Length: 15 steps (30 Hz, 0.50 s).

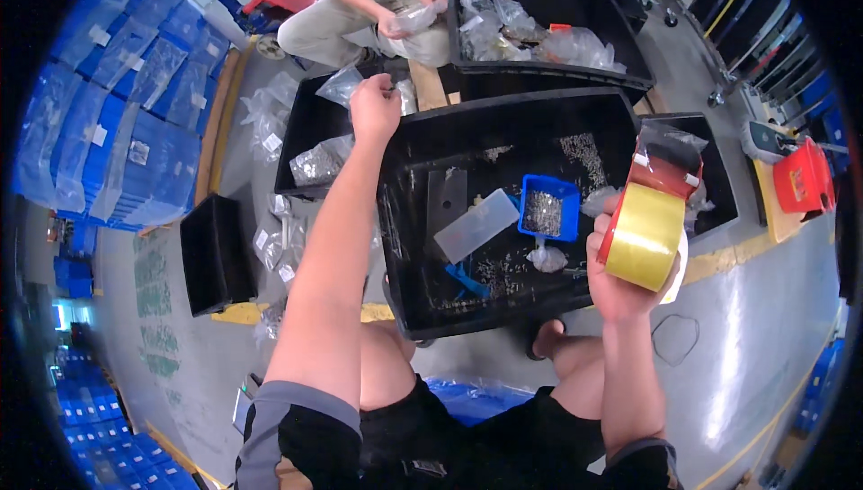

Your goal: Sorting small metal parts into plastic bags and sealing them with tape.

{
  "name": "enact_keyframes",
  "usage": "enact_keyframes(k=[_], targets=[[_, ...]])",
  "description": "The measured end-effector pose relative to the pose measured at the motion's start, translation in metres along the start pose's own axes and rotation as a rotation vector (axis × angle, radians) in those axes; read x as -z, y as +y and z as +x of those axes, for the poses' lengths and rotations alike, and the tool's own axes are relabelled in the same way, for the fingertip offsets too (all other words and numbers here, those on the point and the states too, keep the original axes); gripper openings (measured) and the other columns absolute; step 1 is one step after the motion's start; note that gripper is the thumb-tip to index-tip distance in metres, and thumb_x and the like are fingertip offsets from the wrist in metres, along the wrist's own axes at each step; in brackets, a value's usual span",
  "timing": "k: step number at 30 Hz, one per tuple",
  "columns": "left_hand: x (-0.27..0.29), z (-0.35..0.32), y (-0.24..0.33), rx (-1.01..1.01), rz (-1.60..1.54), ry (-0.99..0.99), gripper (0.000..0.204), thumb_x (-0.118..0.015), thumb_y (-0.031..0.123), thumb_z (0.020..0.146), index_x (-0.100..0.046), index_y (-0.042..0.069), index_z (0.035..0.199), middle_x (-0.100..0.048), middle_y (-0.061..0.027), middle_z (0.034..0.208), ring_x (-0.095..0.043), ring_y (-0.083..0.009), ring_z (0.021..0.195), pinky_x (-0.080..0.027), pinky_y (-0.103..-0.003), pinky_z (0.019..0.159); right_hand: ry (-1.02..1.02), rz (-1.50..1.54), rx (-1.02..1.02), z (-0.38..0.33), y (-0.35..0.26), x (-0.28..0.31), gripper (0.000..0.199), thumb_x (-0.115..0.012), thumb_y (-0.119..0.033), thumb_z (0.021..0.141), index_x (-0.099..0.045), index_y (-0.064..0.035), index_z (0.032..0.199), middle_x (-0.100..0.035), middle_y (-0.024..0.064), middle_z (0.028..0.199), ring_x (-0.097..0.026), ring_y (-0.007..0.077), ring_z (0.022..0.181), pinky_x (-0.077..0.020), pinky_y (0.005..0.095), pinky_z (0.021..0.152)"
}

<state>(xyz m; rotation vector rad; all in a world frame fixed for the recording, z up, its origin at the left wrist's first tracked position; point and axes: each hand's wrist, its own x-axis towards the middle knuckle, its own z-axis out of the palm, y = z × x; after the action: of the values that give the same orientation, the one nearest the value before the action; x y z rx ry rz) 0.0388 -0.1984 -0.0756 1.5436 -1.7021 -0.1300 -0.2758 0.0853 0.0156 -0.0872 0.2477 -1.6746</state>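
Observation:
My right hand [620, 279] grips a red tape dispenser [665, 166] carrying a wide yellow roll, held over the right side of a large black tub [503, 111]. My left hand [376, 111] reaches to the far left, fingers curled, beside a clear plastic bag [340, 85] at a smaller black bin [292, 155]; what the fingers hold, if anything, is hidden. Inside the tub stand a blue box [550, 186] of small metal parts, a translucent plastic piece [476, 225], a dark flat piece [447, 200] and a small filled bag [546, 259]. Loose parts are scattered around them.
Across from me a seated person [378, 4] holds a clear bag [415, 19]. A black bin [557, 75] of bags stands beside them. Wrapped blue crates [117, 121] are stacked at left, near an upright black bin [218, 256]. A red box [803, 177] sits at right.

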Motion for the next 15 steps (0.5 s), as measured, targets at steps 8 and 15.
enact_keyframes(k=[8, 15], targets=[[0.003, -0.002, 0.002, -0.001, -0.045, 0.029, 0.029, -0.071, 0.008, 0.071, -0.067, -0.001, 0.098, -0.068, -0.0163, 0.092, -0.067, -0.0287, 0.081, -0.053, -0.038, 0.078, -0.015, -0.046, 0.004, 0.0, 0.001, 0.004, 0.065, -0.07, -0.034, 0.082, -0.042, -0.0074, 0.134, -0.046, 0.0123, 0.122, -0.046, 0.0223, 0.093, -0.043, 0.0318, 0.082], [0.002, -0.002, 0.005, 0.008, -0.056, 0.036, 0.027, -0.07, 0.007, 0.071, -0.067, -0.001, 0.097, -0.067, -0.0166, 0.09, -0.067, -0.0295, 0.081, -0.053, -0.038, 0.077, -0.061, -0.037, -0.008, 0.001, 0.0, 0.014, 0.069, -0.071, -0.036, 0.081, -0.042, -0.0084, 0.137, -0.046, 0.0138, 0.127, -0.048, 0.0248, 0.099, -0.0449, 0.0343, 0.087]])
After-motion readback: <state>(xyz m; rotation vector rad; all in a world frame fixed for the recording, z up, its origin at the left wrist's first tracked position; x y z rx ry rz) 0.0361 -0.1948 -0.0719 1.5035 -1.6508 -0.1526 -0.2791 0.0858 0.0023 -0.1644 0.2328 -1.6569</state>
